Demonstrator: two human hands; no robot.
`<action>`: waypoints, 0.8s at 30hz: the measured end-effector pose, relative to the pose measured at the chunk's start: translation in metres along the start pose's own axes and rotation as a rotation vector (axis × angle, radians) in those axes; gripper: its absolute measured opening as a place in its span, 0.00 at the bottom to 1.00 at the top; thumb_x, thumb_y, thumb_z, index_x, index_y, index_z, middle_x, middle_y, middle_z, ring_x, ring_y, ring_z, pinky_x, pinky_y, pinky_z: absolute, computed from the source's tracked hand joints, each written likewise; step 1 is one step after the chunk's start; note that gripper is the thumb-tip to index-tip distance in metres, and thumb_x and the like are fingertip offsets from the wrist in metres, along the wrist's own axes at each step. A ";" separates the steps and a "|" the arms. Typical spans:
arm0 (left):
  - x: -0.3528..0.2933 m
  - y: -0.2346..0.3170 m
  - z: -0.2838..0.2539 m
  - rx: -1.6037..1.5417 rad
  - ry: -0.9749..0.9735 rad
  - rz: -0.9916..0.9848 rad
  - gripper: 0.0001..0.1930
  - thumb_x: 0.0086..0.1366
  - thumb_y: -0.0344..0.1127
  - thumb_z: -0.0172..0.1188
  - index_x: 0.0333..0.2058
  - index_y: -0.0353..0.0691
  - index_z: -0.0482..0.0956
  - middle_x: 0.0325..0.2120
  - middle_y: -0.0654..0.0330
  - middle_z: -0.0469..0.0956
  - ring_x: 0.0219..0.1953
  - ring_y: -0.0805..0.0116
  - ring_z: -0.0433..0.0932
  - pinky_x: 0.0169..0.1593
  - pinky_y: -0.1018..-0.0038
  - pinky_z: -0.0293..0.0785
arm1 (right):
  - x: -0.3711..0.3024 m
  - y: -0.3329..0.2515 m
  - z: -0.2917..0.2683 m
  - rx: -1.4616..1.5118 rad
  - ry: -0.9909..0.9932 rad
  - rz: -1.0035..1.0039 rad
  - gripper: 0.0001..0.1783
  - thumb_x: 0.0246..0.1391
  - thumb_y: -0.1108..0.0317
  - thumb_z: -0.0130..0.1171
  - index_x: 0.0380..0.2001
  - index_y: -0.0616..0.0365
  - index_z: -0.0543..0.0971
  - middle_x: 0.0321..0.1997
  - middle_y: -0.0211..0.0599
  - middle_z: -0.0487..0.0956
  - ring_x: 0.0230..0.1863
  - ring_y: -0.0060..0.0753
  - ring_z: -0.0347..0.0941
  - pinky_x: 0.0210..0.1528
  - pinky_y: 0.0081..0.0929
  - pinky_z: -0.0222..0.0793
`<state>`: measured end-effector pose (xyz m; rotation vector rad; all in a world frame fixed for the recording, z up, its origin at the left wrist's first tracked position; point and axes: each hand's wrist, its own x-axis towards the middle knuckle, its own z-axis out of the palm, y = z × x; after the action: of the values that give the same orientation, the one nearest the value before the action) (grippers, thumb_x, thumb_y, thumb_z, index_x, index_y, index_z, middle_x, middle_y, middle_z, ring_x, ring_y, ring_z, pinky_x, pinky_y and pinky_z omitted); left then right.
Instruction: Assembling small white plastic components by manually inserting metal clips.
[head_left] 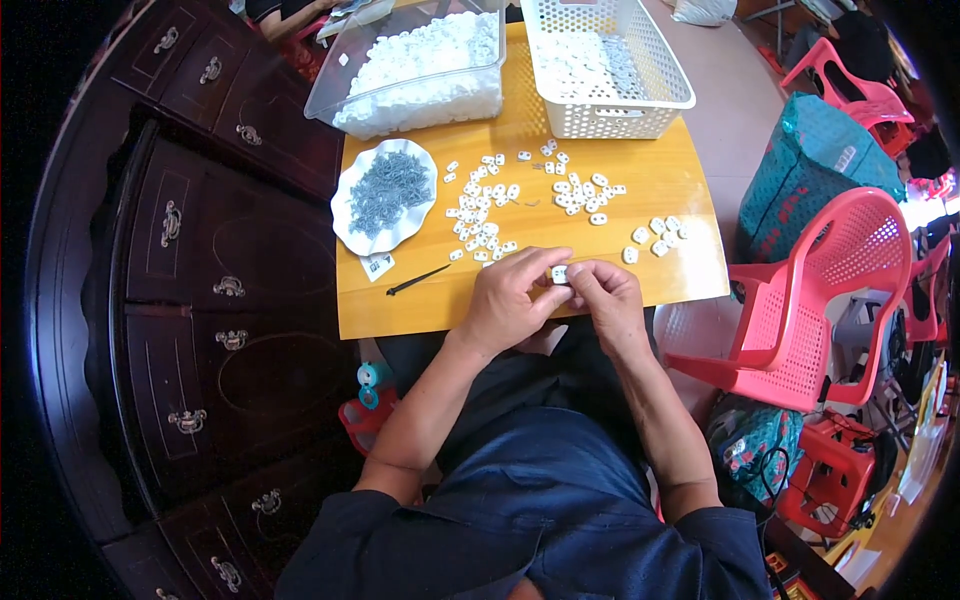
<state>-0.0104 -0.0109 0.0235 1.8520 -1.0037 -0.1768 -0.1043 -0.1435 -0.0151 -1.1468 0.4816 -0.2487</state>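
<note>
Both my hands meet over the near edge of the wooden table (400, 312). Between their fingertips is a small white plastic piece with dark marks (559, 273). My left hand (508, 298) pinches it from the left, and my right hand (610, 300) has thumb and fingers on its right side. Many similar white pieces (480, 205) lie scattered just beyond, with a looser group (660, 238) to the right. A thin black stick-like tool (418, 280) rests left of my left hand. Small grey metal parts (392, 188) fill a white scalloped plate (350, 224).
A clear bin (330, 95) of white pieces and a cream perforated basket (620, 122) stand at the far side. Dark drawers (215, 230) line the left. On the right are a pink plastic chair (790, 325) and a teal bag (800, 175).
</note>
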 end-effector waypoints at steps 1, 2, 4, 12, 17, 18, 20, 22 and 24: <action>0.000 -0.002 0.000 0.001 -0.001 0.000 0.12 0.56 0.23 0.66 0.41 0.34 0.82 0.35 0.54 0.82 0.33 0.64 0.83 0.35 0.71 0.79 | 0.000 0.001 -0.001 -0.004 -0.006 -0.011 0.12 0.64 0.64 0.60 0.31 0.62 0.83 0.25 0.22 0.78 0.26 0.11 0.68 0.29 0.15 0.63; 0.000 -0.006 0.001 -0.005 -0.001 0.015 0.13 0.56 0.23 0.67 0.41 0.35 0.82 0.35 0.55 0.82 0.32 0.66 0.82 0.34 0.73 0.79 | 0.001 0.001 -0.001 -0.008 -0.011 -0.022 0.12 0.64 0.64 0.60 0.31 0.61 0.83 0.24 0.22 0.77 0.26 0.11 0.67 0.29 0.14 0.62; -0.002 -0.012 0.002 -0.008 -0.001 0.030 0.13 0.56 0.23 0.67 0.42 0.35 0.82 0.35 0.55 0.82 0.31 0.68 0.82 0.33 0.74 0.79 | 0.001 0.001 -0.001 -0.020 -0.022 -0.032 0.12 0.64 0.64 0.60 0.31 0.61 0.83 0.24 0.22 0.77 0.26 0.11 0.67 0.29 0.14 0.62; 0.003 -0.002 0.004 0.004 -0.051 0.023 0.13 0.56 0.25 0.67 0.42 0.35 0.82 0.35 0.55 0.82 0.30 0.65 0.82 0.35 0.73 0.78 | 0.005 -0.006 -0.012 -0.205 0.023 -0.073 0.13 0.62 0.62 0.61 0.31 0.62 0.82 0.23 0.28 0.80 0.25 0.17 0.73 0.29 0.19 0.68; 0.013 -0.029 0.001 0.294 0.037 0.007 0.11 0.57 0.29 0.67 0.40 0.36 0.83 0.34 0.54 0.82 0.33 0.59 0.82 0.37 0.68 0.78 | 0.007 -0.030 -0.030 -1.011 0.299 -0.405 0.11 0.57 0.65 0.63 0.30 0.64 0.82 0.21 0.44 0.80 0.23 0.33 0.78 0.29 0.28 0.73; 0.020 -0.036 0.000 0.393 0.074 0.022 0.10 0.58 0.30 0.66 0.40 0.37 0.83 0.34 0.54 0.82 0.34 0.57 0.82 0.37 0.66 0.78 | 0.008 -0.030 -0.035 -1.068 0.324 -0.414 0.11 0.57 0.64 0.63 0.31 0.63 0.82 0.23 0.47 0.81 0.24 0.40 0.80 0.30 0.30 0.74; 0.034 -0.047 -0.007 0.441 0.109 0.039 0.10 0.58 0.31 0.66 0.39 0.39 0.83 0.34 0.55 0.82 0.34 0.56 0.82 0.38 0.65 0.77 | 0.010 -0.034 -0.040 -1.102 0.346 -0.420 0.11 0.57 0.64 0.63 0.31 0.63 0.82 0.23 0.46 0.81 0.24 0.41 0.80 0.30 0.31 0.74; 0.049 -0.054 -0.011 0.517 0.135 0.040 0.08 0.58 0.32 0.66 0.37 0.42 0.85 0.33 0.58 0.82 0.34 0.56 0.81 0.39 0.64 0.77 | 0.010 -0.036 -0.044 -1.139 0.372 -0.424 0.11 0.57 0.64 0.64 0.31 0.63 0.82 0.24 0.46 0.82 0.25 0.41 0.80 0.31 0.31 0.74; 0.058 -0.059 -0.013 0.539 0.118 0.027 0.07 0.58 0.32 0.66 0.36 0.42 0.85 0.32 0.58 0.81 0.34 0.56 0.81 0.39 0.64 0.77 | 0.010 -0.038 -0.047 -1.096 0.400 -0.394 0.11 0.55 0.59 0.64 0.30 0.56 0.84 0.25 0.46 0.82 0.29 0.50 0.80 0.33 0.40 0.75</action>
<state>0.0671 -0.0324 -0.0004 2.2984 -1.0614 0.2416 -0.1167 -0.2012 0.0021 -2.2919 0.7771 -0.6015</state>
